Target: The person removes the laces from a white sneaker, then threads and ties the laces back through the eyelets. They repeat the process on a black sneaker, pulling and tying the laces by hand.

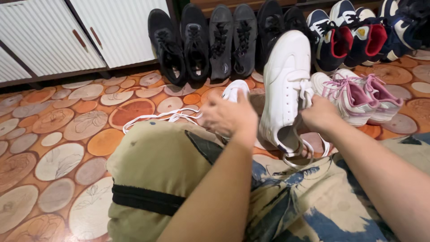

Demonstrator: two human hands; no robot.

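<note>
I am gripping the white shoe (286, 85) with my right hand (319, 115), fingers closed at its laces, holding it above my lap. My left hand (226, 116) is half curled, pinching a loose white lace (154, 117) that is trailing left across the floor (53, 134).

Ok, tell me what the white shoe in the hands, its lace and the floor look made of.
White shoe: smooth leather or a synthetic look-alike, with a faint sheen and stitched panels.
Lace: flat woven fabric, matte and limp.
Floor: probably printed vinyl sheet, slightly glossy, with a flat pattern of wood slices.
</note>
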